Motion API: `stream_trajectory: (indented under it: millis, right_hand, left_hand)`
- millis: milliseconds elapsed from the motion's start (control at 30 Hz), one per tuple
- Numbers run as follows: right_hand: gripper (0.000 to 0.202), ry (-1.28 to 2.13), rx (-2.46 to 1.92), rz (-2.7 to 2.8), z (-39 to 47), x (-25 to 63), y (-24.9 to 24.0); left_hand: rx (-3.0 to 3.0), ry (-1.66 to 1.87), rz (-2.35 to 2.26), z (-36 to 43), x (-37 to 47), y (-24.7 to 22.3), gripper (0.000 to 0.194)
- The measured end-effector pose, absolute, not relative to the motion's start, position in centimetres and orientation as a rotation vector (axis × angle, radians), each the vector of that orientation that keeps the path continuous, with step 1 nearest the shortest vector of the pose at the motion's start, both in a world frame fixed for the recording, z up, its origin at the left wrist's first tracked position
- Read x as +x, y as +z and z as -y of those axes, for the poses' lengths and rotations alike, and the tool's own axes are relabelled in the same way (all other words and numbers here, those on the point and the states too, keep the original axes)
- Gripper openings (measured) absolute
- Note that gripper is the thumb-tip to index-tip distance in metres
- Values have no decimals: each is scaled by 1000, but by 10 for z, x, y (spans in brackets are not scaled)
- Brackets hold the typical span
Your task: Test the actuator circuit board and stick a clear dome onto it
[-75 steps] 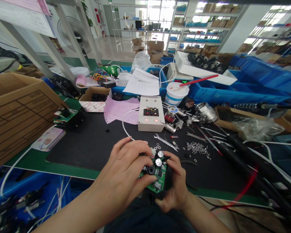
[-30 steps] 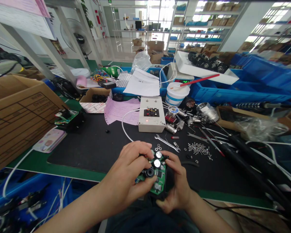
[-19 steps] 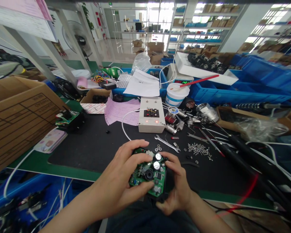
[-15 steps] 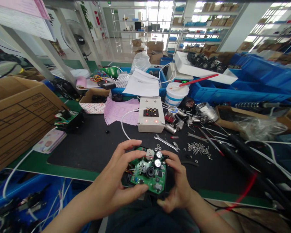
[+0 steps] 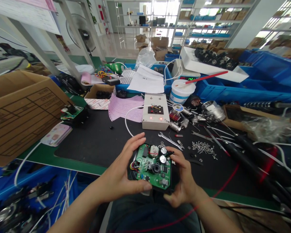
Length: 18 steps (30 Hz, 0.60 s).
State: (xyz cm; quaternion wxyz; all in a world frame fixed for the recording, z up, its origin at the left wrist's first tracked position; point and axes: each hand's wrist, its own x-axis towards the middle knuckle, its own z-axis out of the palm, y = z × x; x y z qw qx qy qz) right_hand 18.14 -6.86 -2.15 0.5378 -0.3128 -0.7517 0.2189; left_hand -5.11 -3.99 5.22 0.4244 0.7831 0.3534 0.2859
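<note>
A green circuit board [image 5: 152,170] with round silver parts, a black ring and coloured wires sits in a black housing, held over the mat's front edge. My left hand [image 5: 123,171] grips its left side, thumb along the lower edge and fingers at the upper left corner. Around the right side curls my right hand [image 5: 183,176], fingers at the upper right corner and thumb below. Beyond the board stands a beige box [image 5: 156,121] with two red lights. An open-ended wrench [image 5: 171,141] and several small washers lie just behind the board.
Screws [image 5: 203,148] are scattered on the black mat [image 5: 94,139] at the right, near soldering tools with cables. A cardboard box [image 5: 26,119] and another board unit [image 5: 74,115] stand at the left. A white tub [image 5: 181,92] bears a red brush. Blue bins [image 5: 240,89] line the back.
My left fingers have moved off the board's top toward its upper left edge, uncovering more of the board and its wires. The whole scene has shifted slightly right in view.
</note>
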Motion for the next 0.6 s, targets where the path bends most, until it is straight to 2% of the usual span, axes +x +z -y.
stream_trajectory:
  millis: [233,600]
  right_hand:
    - [87,555,-746,1812,64,185,-20]
    - [78,628,-657,1882,54,185,-10]
  left_hand:
    - [1905,735,-903,41,-50,51,90]
    - [1871,812,-959,49,-53,37,83]
